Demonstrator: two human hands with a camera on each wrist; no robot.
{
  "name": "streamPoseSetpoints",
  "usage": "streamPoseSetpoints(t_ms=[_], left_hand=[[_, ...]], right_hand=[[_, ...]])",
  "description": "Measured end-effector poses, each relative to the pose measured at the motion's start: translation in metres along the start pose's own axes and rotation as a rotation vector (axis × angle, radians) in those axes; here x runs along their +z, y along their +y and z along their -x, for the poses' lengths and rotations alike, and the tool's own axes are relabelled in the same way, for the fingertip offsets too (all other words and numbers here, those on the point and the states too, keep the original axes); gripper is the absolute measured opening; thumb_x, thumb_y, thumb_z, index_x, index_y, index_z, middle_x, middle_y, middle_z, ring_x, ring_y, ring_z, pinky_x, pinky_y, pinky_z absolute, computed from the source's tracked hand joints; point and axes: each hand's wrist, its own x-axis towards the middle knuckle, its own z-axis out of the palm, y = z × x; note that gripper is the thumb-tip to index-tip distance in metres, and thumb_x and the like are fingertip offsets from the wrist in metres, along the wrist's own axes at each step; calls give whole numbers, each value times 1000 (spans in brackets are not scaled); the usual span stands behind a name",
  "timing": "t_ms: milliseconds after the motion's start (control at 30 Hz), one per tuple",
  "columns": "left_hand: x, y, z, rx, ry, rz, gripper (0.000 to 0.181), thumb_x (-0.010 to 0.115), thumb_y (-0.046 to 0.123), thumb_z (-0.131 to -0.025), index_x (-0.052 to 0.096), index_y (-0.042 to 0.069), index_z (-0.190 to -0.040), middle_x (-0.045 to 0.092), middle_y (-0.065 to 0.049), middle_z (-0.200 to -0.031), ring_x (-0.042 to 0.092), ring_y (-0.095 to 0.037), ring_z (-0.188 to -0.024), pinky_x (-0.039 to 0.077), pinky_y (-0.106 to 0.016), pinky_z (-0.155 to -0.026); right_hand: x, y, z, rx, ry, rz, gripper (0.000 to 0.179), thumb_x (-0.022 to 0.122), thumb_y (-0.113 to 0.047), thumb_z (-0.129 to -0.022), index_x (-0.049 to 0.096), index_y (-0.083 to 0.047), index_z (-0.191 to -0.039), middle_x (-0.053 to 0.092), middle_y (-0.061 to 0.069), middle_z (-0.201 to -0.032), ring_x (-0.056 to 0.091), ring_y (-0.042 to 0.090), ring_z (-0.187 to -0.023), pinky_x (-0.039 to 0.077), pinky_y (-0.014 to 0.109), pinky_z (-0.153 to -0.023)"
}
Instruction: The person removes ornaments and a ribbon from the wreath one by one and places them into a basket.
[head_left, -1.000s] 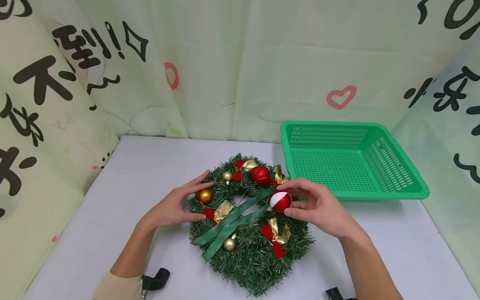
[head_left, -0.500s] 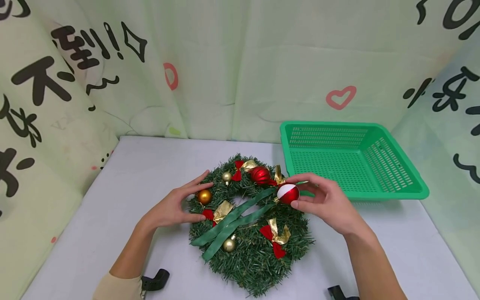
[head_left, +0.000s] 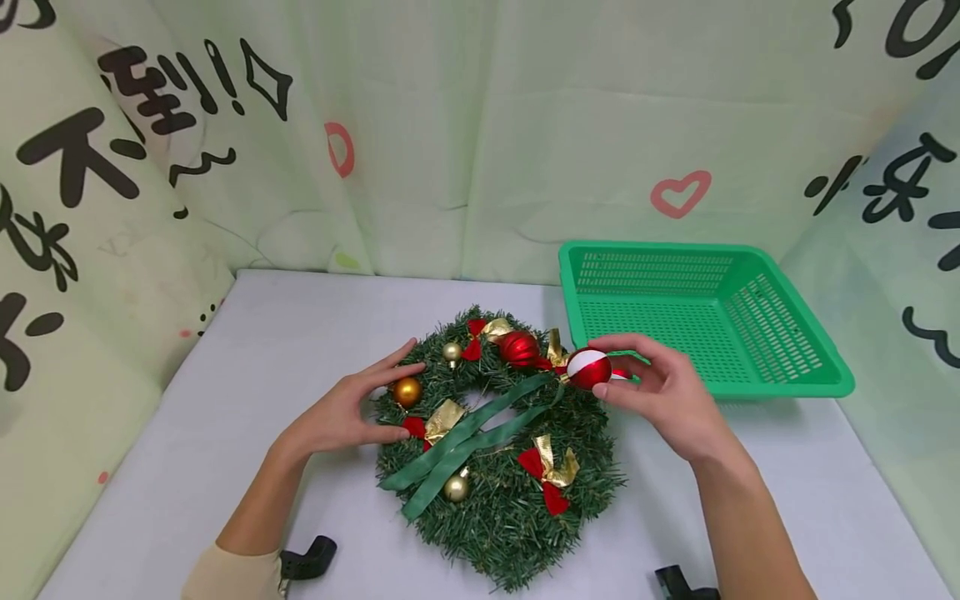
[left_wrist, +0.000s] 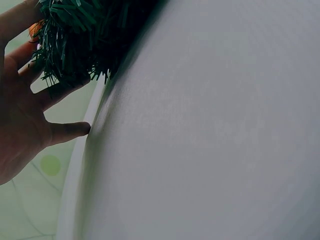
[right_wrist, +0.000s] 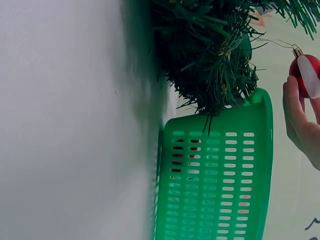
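Wreath (head_left: 498, 521): on the bench (head_left: 300, 350), between the hands; green, with bows and baubles round it.
Bauble (head_left: 589, 367): red and white; raised over the wreath's upper right side, apart from the greenery in the right wrist view. Thin wire at its cap, reaching toward the wreath; far end unclear.
Left hand (head_left: 341, 417): fingers spread, not curled round anything; resting against the wreath's left side, beside the orange bauble (head_left: 407, 392) and a red-gold bow (head_left: 442, 422).
Right hand (head_left: 663, 387): thumb and fingers pinching the bauble. Second red patch between the fingers; identity cannot be told.
Ribbon (head_left: 450, 458): green, two strips laid aslant across the wreath; one upper end seems to meet the bauble's cap, join not clear.
Other trim: ribbed red bauble (head_left: 519, 348), top; small gold bauble (head_left: 456, 488), lower left; second red-gold bow (head_left: 557, 475), lower right.
Basket (head_left: 652, 329): green, slotted, on the bench, beyond the right hand.
Step in hand: judged to be placing or freeing the bauble at the wreath; which, cannot be told.
Next move calls for: wreath steadied by the left hand, bauble kept pinched, wire and ribbon minded against snagging.
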Motion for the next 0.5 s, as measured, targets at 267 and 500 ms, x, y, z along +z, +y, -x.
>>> streamPoseSetpoints(t_ms=[267,500], left_hand=[[1,1,1,2,3,9,84,88,26,-85,47,22,-159,17,4,-176,23,-32,-160,31,-68,-120],[0,2,1,-14,1,0,85,88,25,-85,46,23,-159,17,5,-176,24,-32,-160,30,-68,-120]], right_hand=[[-7,0,-2,23,104,49,45,72,-4,-97,61,-3,-140,63,4,-134,66,15,-116,59,23,-86],[-14,3,-3,36,143,19,47,74,-4,-96,60,-3,-141,62,1,-135,65,13,-115,58,21,-85]])
